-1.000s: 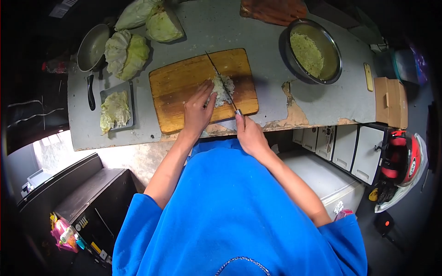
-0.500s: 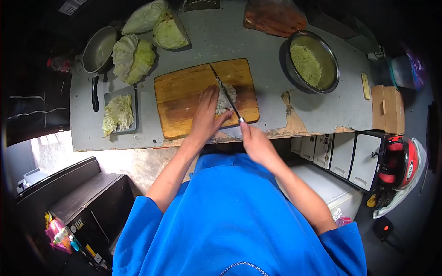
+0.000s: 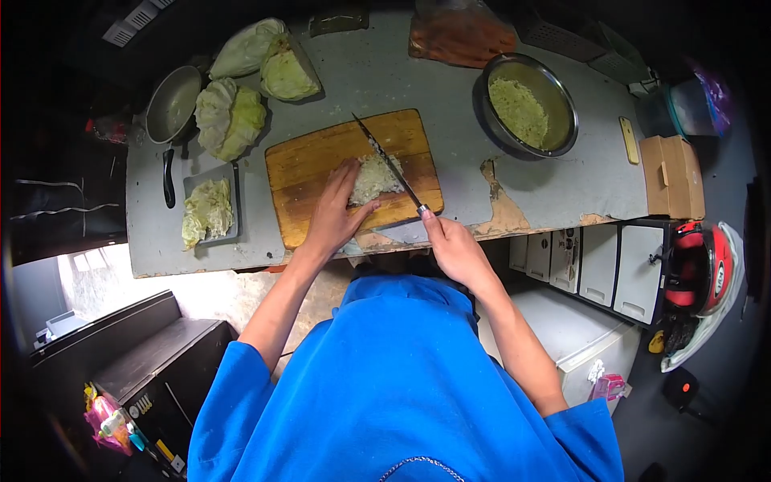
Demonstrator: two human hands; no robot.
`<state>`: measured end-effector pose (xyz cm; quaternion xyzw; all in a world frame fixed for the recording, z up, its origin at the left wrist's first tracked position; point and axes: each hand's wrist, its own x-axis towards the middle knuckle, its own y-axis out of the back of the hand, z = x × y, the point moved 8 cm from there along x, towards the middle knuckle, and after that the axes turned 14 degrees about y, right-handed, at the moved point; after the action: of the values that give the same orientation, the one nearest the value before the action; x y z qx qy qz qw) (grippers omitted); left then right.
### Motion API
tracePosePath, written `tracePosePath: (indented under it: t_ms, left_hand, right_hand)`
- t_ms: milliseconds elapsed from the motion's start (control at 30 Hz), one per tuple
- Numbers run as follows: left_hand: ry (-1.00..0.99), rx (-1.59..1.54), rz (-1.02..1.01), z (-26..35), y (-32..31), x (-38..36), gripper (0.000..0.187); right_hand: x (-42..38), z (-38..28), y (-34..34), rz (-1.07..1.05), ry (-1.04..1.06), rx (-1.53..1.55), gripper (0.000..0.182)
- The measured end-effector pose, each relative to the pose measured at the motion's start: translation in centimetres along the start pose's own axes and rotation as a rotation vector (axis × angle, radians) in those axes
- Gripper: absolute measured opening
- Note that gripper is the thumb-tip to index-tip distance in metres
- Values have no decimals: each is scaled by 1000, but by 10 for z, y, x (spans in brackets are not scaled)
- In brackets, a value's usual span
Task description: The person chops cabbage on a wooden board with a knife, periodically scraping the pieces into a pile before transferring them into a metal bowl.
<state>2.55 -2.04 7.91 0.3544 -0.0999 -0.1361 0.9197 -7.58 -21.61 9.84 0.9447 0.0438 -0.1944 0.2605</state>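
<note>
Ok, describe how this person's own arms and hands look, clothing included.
Both forearms are bare, and so are the left hand and right hand: no gloves, rings or watch show. Loose bright blue sleeves end near the elbows, part of a plain blue top with no visible markings.

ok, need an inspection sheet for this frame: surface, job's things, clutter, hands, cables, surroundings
Surface: grey worktop, its covering torn and peeling along the near edge.
Job's things: wooden cutting board with a pile of chopped cabbage; knife laid across the pile.
Clutter: cabbage pieces at far left, small tray of leaves, pan, metal bowl of shredded cabbage, cardboard box.
Hands: left hand flat on the board against the pile; right hand closed on the knife handle.
Cables: nothing seen.
Surroundings: white drawers under the worktop, red helmet at right, dark cabinet at lower left.
</note>
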Motion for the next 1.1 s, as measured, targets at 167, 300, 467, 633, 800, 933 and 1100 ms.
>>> tracePosePath:
  t_ms: [167, 300, 467, 633, 800, 933, 1100]
  left_hand:
    - [-85, 116, -123, -10, -19, 6, 71]
    - [-52, 46, -141, -12, -7, 0, 67]
    - [78, 194, 70, -35, 17, -19, 59]
    - [101, 172, 28, -24, -2, -17, 56]
    - [259, 151, 233, -44, 29, -26, 60]
    - [363, 435, 161, -50, 7, -40, 66]
    - [309, 394, 68, -13, -32, -17, 74]
  right_hand:
    - [1, 13, -22, 88, 69, 29, 61]
    - [-3, -3, -21, 165, 186, -58, 51]
    - [-5, -12, -20, 202, 260, -62, 47]
    - [1, -7, -28, 180, 216, 24, 42]
    - [-19, -11, -26, 182, 158, 101, 39]
    - [-23, 17, -45, 171, 174, 194, 41]
    - [-31, 20, -44, 206, 189, 276, 42]
